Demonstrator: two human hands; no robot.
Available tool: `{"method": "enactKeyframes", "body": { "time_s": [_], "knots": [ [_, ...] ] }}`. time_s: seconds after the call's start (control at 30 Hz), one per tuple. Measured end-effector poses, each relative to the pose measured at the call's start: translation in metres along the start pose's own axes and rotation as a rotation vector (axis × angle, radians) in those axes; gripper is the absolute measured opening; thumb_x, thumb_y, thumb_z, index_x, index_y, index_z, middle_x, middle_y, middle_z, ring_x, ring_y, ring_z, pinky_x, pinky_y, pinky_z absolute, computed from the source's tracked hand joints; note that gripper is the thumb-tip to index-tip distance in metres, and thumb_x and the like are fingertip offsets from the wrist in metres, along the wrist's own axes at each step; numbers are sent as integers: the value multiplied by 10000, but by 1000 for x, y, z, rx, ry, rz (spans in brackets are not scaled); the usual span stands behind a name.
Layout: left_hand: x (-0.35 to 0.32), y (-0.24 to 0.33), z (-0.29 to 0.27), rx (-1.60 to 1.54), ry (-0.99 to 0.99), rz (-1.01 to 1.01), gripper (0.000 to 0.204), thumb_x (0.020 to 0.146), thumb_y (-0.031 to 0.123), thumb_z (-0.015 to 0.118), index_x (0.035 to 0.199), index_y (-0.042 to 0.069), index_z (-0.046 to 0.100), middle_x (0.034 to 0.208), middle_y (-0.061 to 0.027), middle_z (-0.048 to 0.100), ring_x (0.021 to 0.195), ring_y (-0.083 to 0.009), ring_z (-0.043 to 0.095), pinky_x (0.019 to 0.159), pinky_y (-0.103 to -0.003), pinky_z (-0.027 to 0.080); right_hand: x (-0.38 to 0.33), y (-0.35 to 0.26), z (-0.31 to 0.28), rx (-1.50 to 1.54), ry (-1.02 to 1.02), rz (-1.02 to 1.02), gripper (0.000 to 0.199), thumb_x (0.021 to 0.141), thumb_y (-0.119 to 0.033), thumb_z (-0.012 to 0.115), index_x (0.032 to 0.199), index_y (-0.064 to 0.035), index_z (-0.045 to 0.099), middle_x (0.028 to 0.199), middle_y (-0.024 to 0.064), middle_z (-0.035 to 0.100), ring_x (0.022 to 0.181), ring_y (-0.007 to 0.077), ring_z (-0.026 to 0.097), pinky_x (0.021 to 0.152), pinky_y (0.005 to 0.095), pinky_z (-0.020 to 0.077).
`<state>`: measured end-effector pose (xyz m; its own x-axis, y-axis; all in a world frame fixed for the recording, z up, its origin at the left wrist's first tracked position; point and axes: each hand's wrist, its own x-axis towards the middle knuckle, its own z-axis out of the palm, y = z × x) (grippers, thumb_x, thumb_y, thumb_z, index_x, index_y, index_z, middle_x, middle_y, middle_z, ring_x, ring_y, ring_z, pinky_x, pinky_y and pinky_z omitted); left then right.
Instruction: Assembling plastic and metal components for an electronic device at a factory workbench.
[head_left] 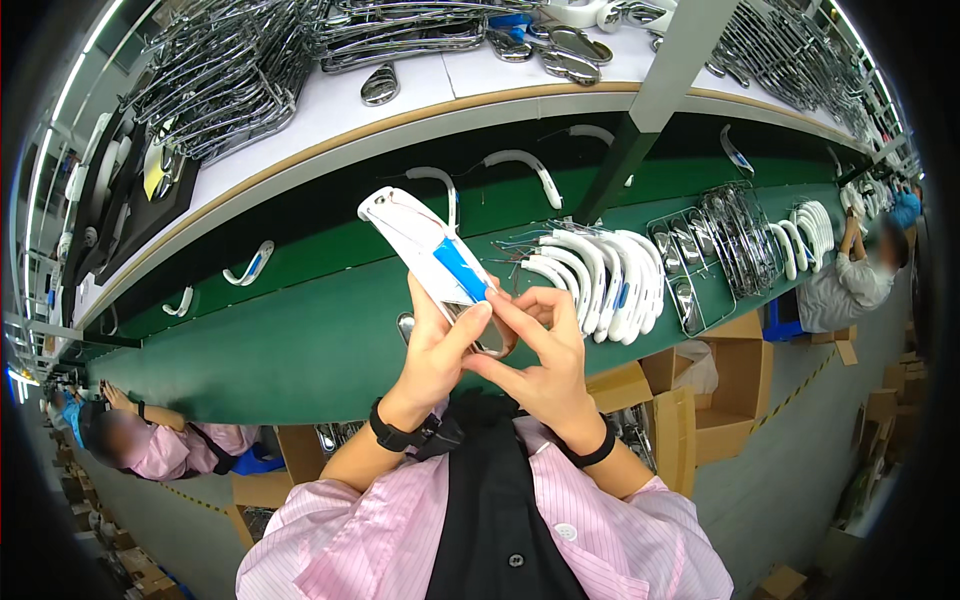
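Observation:
My left hand (432, 345) grips a white curved plastic housing (398, 222) by its lower part, thumb on the near face. The housing tilts up and to the left, with a blue strip (461, 272) inside it and thin wires along its upper part. At its lower end sits a shiny chrome cover (490, 343). My right hand (545, 355) has its fingers closed around this lower end, the thumb under the chrome cover and the fingertips by the blue strip. Whether the cover is joined to the housing is hidden by the fingers.
Several similar white housings (625, 285) lie in a row on the green bench (300, 330), beside a wire rack (690, 290) of chrome parts. A shelf (420, 85) with chrome racks runs above, held by a post (660, 95). Cardboard boxes (725, 400) stand below; co-workers sit both sides.

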<state>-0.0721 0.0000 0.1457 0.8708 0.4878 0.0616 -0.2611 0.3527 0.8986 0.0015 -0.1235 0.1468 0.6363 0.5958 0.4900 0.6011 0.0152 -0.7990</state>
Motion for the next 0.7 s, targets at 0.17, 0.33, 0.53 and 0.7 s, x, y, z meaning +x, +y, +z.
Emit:
{"method": "enactKeyframes", "body": {
  "time_s": [0.17,0.33,0.53,0.7],
  "knots": [
    [-9,1,11,-95,46,-76,552,913,76,521,1375,81,221,1205,-154,487,1089,-263,556,917,-433,500,-4,-10,-9,199,53,150,486,679,-220,848,1050,15,640,965,110,502,759,157,527,592,281,455],
    [-11,-3,18,-182,-33,2,498,915,119,537,1347,57,296,1205,-168,494,1063,-297,571,930,-450,490,-13,-1,-25,490,-312,555,317,890,-295,661,882,15,594,569,-1,524,553,36,444,517,214,363],
    [-10,-2,25,-125,-58,36,490,906,156,568,1313,29,327,1196,-178,508,1007,-290,605,854,-414,526,-29,-7,-7,803,-262,533,312,955,-279,568,992,26,620,748,14,599,674,48,500,592,223,400],
    [-8,1,18,-49,-120,-68,503,893,103,578,1313,35,309,1150,-188,537,959,-283,631,817,-391,539,-38,7,-8,737,-407,647,330,934,-312,600,969,16,608,796,44,634,751,72,557,655,254,455]
  ]
}}
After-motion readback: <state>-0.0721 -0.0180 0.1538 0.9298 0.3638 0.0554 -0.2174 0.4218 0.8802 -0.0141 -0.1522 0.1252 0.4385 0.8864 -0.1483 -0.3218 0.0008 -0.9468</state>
